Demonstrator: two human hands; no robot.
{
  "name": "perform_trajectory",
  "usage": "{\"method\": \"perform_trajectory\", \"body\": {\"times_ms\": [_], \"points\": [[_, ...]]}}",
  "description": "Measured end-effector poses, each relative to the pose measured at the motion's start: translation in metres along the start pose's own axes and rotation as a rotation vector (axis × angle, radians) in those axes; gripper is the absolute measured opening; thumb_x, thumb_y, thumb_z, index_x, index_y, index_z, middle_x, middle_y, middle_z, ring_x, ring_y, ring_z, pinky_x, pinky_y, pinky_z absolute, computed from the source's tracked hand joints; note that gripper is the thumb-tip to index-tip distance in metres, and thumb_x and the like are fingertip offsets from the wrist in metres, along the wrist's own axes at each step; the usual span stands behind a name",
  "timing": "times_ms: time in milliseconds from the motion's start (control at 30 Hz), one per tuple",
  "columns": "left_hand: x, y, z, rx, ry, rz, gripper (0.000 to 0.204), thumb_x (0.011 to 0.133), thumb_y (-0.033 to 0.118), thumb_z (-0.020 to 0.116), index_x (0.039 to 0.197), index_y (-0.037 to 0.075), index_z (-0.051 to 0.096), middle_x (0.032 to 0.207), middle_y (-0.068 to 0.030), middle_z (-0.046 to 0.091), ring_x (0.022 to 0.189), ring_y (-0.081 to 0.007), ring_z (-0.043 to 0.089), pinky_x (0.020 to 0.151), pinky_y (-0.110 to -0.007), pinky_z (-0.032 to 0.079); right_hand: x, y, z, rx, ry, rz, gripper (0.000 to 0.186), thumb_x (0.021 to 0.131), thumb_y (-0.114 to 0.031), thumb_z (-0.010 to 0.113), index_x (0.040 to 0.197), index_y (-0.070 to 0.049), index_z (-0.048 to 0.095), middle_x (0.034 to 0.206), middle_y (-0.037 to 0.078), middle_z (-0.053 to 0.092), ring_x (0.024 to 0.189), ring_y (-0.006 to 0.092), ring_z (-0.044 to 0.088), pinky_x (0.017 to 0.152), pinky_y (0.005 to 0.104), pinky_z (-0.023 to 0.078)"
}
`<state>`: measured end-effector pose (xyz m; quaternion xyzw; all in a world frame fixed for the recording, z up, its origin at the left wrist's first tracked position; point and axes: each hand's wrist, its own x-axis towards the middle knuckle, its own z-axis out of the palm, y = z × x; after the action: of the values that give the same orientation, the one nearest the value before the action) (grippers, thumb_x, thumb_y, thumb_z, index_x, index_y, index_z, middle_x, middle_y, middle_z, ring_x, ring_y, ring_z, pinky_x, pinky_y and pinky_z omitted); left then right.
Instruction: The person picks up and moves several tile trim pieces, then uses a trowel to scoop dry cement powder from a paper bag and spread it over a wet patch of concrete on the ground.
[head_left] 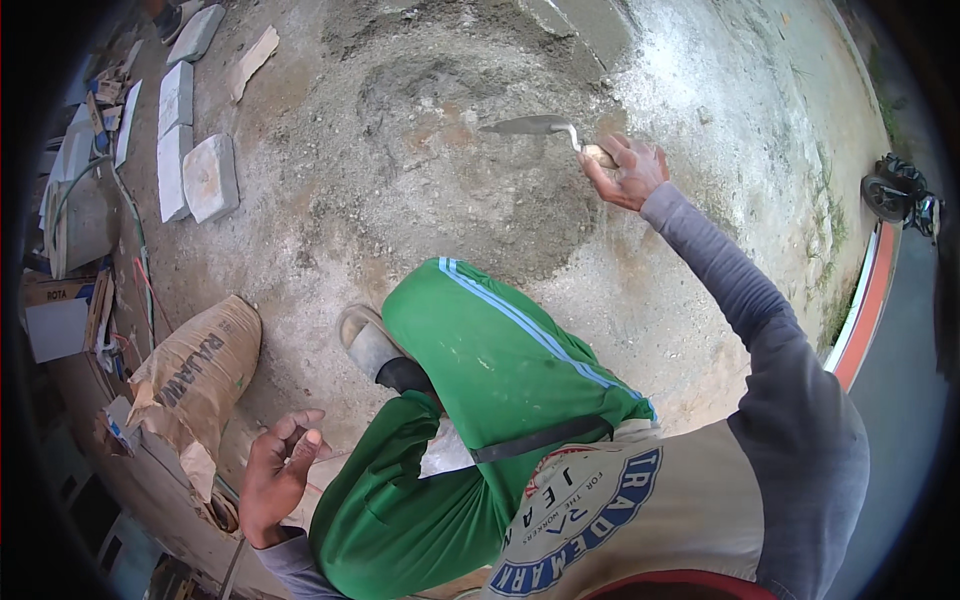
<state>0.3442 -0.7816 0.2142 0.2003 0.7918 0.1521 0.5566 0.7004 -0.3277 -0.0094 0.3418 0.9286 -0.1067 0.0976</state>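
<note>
My right hand [632,172] is closed round the wooden handle of a trowel [533,125]. The pointed metal blade faces left, over a spread of grey, gritty mortar mix [440,190] on the ground. Whether the blade touches the mix I cannot tell. At the lower left, my left hand [280,478] holds nothing; its fingers are loosely bent and the thumb stands apart. Beside that hand a brown paper sack [200,365] leans over, its mouth crumpled toward me. My green-trousered knee [450,310] reaches up to the near edge of the mix.
Pale blocks [210,178] stand in a row at the far left, near a torn piece of cardboard [254,62]. A bucket [85,225], a hose and clutter line the left side. A wheel [885,195] shows at the far right, above a red-edged strip [866,305].
</note>
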Motion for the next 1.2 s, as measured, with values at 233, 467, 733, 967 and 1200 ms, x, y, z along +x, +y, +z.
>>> {"method": "perform_trajectory", "body": {"times_ms": [233, 467, 733, 967, 1200], "points": [[0.009, 0.023, 0.009, 0.064, -0.044, 0.03, 0.038, 0.109, 0.025, 0.066, 0.134, -0.004, 0.065, 0.087, -0.006, 0.073, 0.086, -0.0117, 0.064, 0.083, -0.03, 0.05, -0.051, 0.026, 0.09, 0.32, 0.735, 0.646, 0.051, 0.099, -0.024, 0.067, 0.142, -0.002, 0.051, 0.113, 0.027, 0.072, 0.1, 0.0476, 0.072, 0.091, 0.0549, 0.056], [0.011, 0.024, 0.014, 0.273, -0.003, 0.169, 0.034, 0.103, 0.018, 0.07, 0.131, -0.002, 0.068, 0.091, -0.0239, 0.077, 0.081, -0.0332, 0.077, 0.078, -0.04, 0.058, -0.131, 0.018, 0.116, 0.102, -0.11, 0.785, 0.059, 0.098, -0.033, 0.063, 0.15, -0.008, 0.05, 0.109, 0.026, 0.075, 0.105, 0.0466, 0.072, 0.092, 0.0599, 0.055], [0.025, 0.06, -0.01, 0.461, -0.006, 0.526, 0.031, 0.102, 0.023, 0.068, 0.122, 0.0, 0.069, 0.098, -0.0252, 0.074, 0.091, -0.0471, 0.071, 0.08, -0.052, 0.055, -0.181, -0.006, 0.029, -0.034, -0.239, 0.606, 0.02, 0.086, -0.02, 0.07, 0.099, -0.009, 0.078, 0.099, 0.023, 0.076, 0.097, 0.0449, 0.074, 0.086, 0.0544, 0.06], [0.095, -0.005, -0.03, 0.578, -0.317, 0.32, 0.041, 0.102, 0.036, 0.061, 0.129, 0.006, 0.07, 0.11, -0.0216, 0.076, 0.108, -0.0439, 0.072, 0.094, -0.053, 0.055, -0.141, -0.04, 0.041, -0.019, -0.425, 0.789, 0.035, 0.077, -0.007, 0.072, 0.112, 0.0, 0.072, 0.119, 0.027, 0.074, 0.115, 0.0437, 0.072, 0.099, 0.0489, 0.059], [0.111, -0.131, 0.007, 0.408, -0.209, -0.129, 0.047, 0.092, 0.04, 0.067, 0.124, 0.007, 0.077, 0.129, -0.0213, 0.075, 0.121, -0.0381, 0.071, 0.103, -0.048, 0.053, -0.112, -0.041, 0.011, 0.129, -0.476, 0.639, 0.036, 0.079, -0.017, 0.074, 0.11, 0.0, 0.07, 0.101, 0.025, 0.076, 0.099, 0.0392, 0.076, 0.084, 0.049, 0.06]]}}
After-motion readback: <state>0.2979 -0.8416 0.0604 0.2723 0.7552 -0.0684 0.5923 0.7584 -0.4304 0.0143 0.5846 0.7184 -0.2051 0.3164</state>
